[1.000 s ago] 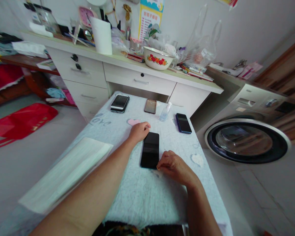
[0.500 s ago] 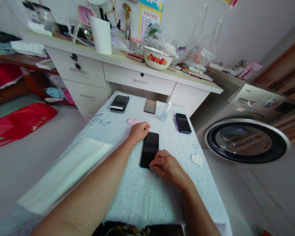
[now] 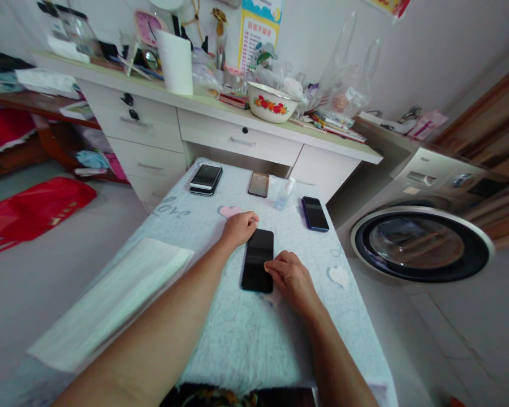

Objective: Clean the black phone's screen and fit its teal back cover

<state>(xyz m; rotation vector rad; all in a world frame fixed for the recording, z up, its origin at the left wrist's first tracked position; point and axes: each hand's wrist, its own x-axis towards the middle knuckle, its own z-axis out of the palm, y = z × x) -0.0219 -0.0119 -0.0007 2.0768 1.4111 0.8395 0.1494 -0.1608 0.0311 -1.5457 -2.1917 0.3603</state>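
A black smartphone [image 3: 257, 257] lies flat on the cloth-covered table, its dark screen up. My left hand [image 3: 240, 227] rests at its upper left corner with the fingers curled closed; whatever may be inside them is hidden. At the phone's lower right edge, my right hand [image 3: 290, 277] has its thumb and fingers pressed together in a pinch over the screen. A tiny orange-tan spot shows at those fingertips, too small to name. Beyond the hands are a brown phone case [image 3: 258, 184], a clear spray bottle [image 3: 284, 195] and a dark blue phone [image 3: 315, 213].
Two stacked phones [image 3: 206, 178] lie at the table's far left corner. A folded white cloth or paper [image 3: 114, 299] lies along the left side. Behind stands a cabinet [image 3: 237, 138] bearing a flowered bowl [image 3: 272, 103]; a washing machine [image 3: 424, 186] is at the right.
My right hand has shifted up from the phone's bottom right corner along its right edge, still pinched. My left hand and the phone stay in place.
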